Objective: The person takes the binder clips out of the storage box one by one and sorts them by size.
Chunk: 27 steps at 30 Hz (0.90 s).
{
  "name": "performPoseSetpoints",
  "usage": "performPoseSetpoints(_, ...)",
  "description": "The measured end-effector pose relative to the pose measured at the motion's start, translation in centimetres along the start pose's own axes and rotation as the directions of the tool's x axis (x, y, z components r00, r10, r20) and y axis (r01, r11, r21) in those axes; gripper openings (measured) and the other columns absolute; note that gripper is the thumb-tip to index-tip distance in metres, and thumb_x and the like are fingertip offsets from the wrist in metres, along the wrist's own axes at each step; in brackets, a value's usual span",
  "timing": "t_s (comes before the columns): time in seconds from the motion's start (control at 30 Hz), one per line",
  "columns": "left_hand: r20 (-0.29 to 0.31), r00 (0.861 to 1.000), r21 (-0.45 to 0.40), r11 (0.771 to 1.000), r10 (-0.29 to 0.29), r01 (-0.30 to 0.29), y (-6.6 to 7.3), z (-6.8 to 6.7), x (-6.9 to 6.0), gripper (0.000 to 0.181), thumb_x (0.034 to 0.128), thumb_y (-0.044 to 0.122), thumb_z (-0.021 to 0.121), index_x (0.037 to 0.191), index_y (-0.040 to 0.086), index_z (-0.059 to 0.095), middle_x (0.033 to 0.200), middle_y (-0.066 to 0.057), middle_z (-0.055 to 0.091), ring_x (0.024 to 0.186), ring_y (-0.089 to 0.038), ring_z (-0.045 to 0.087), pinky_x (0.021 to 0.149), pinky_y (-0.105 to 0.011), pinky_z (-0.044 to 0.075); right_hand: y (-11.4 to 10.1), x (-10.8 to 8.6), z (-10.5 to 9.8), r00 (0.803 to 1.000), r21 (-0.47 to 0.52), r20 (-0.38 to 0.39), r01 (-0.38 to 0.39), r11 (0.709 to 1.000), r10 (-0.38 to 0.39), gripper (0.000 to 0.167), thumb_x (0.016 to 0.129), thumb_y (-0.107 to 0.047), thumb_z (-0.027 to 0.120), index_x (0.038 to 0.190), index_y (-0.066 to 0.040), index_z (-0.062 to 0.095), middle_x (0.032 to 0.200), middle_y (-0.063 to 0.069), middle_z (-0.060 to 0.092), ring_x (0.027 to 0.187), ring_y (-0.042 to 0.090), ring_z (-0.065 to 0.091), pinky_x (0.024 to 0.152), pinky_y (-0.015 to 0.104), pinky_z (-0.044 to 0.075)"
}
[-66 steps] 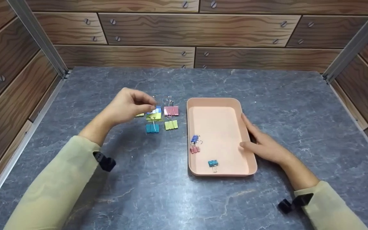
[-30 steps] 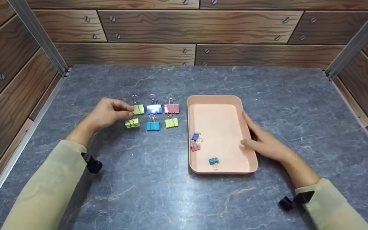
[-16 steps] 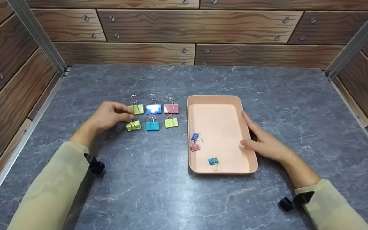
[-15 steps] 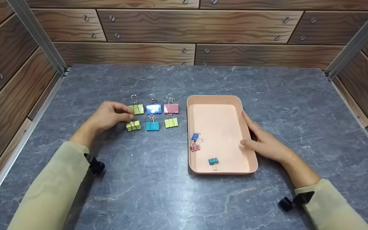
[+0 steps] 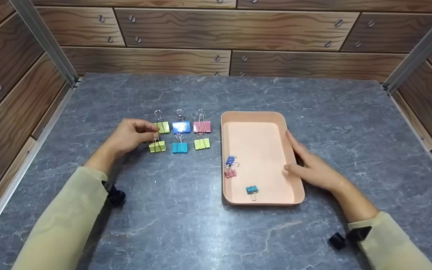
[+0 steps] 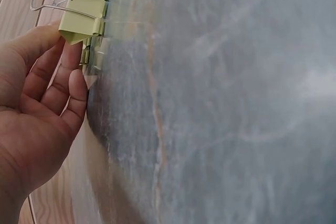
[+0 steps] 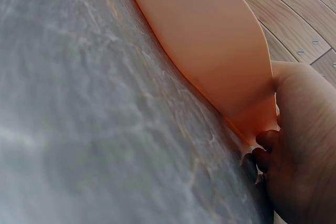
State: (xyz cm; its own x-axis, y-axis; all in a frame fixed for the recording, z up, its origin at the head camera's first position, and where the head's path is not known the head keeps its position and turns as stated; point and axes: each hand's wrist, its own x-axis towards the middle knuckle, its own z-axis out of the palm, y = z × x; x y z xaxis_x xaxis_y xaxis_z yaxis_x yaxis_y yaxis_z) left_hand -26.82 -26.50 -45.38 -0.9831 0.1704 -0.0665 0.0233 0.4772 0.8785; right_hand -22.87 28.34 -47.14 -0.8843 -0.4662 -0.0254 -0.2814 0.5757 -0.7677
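Note:
My left hand (image 5: 131,135) is at the left end of two rows of binder clips. Its thumb and fingertips pinch the front-left yellow-green binder clip (image 5: 158,146), whose body stands toward me on the table. Right behind it is another yellow-green binder clip (image 5: 163,127). Further right come a blue clip (image 5: 181,127) and a pink clip (image 5: 201,127), with a teal clip (image 5: 179,147) and a yellow-green clip (image 5: 202,143) in front. My right hand (image 5: 315,168) grips the right wall of a peach tray (image 5: 253,200), thumb over the rim and fingers outside.
Inside the tray lie small binder clips: a blue one (image 5: 230,161) and a pink one (image 5: 230,173) by the left wall, and a teal one (image 5: 252,190) near the front. Wood-patterned panels (image 5: 171,28) enclose the marbled table (image 5: 156,217).
My left hand has carried the yellow-green clip from above the blue and teal clips leftward and down to the front row's left end, then turned it straight. The right hand stays on the tray.

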Motion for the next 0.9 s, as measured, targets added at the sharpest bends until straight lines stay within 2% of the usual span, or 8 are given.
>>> performPoseSetpoints(0.23, -0.028, 0.999, -0.041, 0.999, 0.032, -0.033, 0.0, 0.2, 0.1, 0.026, 0.0967, 0.003, 0.076, 0.122, -0.001, 0.077, 0.119, -0.017, 0.076, 0.096, -0.011, 0.071, 0.081, -0.022, 0.058, -0.1, -0.1, 0.0, 1.000, 0.008, 0.002, 0.003, 1.000, -0.003, 0.092, 0.103, -0.028, 0.070, 0.171, -0.035, 0.008, 0.177, 0.013, 0.010, 0.161, 0.037, 0.012, 0.126, 0.058, 0.014)
performPoseSetpoints(0.53, -0.037, 0.999, -0.053, 0.998, 0.038, -0.040, 0.1, 0.2, -0.2, 0.026, 0.0980, 0.003, 0.074, 0.123, -0.002, 0.076, 0.120, -0.016, 0.076, 0.099, -0.009, 0.070, 0.083, -0.022, 0.058, 0.1, 0.0, 0.0, 1.000, -0.003, 0.007, -0.004, 1.000, 0.004, 0.092, 0.103, -0.029, 0.069, 0.171, -0.034, 0.008, 0.176, 0.015, 0.011, 0.160, 0.038, 0.013, 0.126, 0.060, 0.015)
performPoseSetpoints(0.77, -0.046, 0.998, -0.057, 0.997, 0.050, -0.052, 0.5, -0.3, -0.4, 0.026, 0.0986, 0.007, 0.076, 0.123, -0.001, 0.076, 0.124, -0.017, 0.075, 0.103, -0.011, 0.069, 0.085, -0.020, 0.056, 0.1, 0.0, 0.0, 1.000, -0.003, 0.003, 0.005, 1.000, -0.005, 0.092, 0.103, -0.029, 0.069, 0.171, -0.033, 0.008, 0.176, 0.016, 0.010, 0.160, 0.039, 0.012, 0.126, 0.060, 0.014)
performPoseSetpoints(0.9, -0.060, 0.996, -0.087, 0.994, 0.063, -0.068, 1.0, -0.6, -0.7, 0.026, 0.0977, 0.005, 0.077, 0.123, -0.003, 0.076, 0.123, -0.018, 0.075, 0.102, -0.013, 0.071, 0.086, -0.022, 0.058, 0.1, 0.0, 0.0, 1.000, 0.002, 0.004, 0.008, 1.000, -0.008, 0.092, 0.103, -0.029, 0.070, 0.172, -0.032, 0.009, 0.176, 0.015, 0.010, 0.161, 0.038, 0.011, 0.126, 0.060, 0.014)
